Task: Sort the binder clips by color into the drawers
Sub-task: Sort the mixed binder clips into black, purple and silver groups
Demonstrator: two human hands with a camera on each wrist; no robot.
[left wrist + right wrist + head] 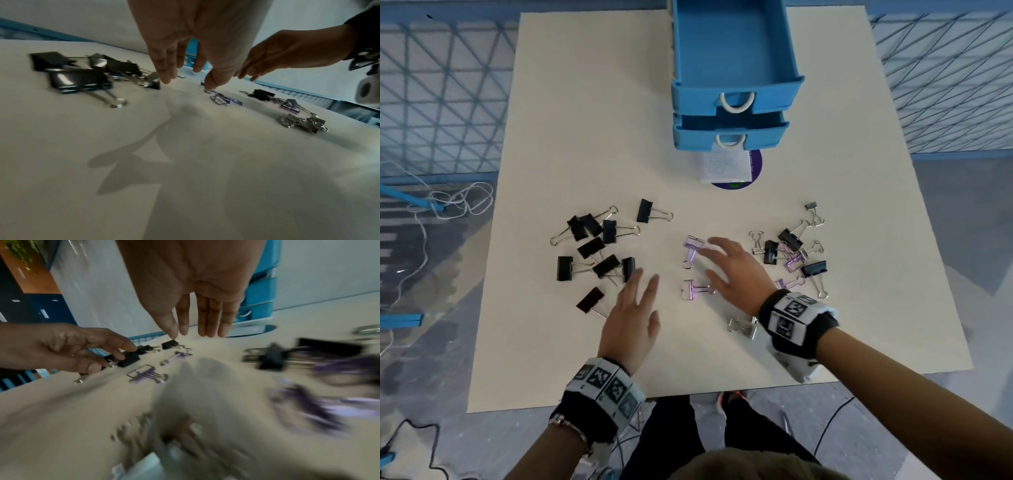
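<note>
Purple clip (693, 247) just past my right hand (736, 270), fingers straight, holding nothing; left hand (631, 318) spread beside black clips (595, 248). Top blue drawer (736, 85) open, empty.

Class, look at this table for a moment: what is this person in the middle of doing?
A person is sorting metal binder clips on a cream table. Black binder clips lie grouped on the left; a mixed pile of black, purple and silver clips lies on the right. Both hands are open and hold nothing: the left hand hovers beside the black group, the right hand reaches over two purple clips. The blue plastic drawers are pulled open; no clips show inside.
</note>
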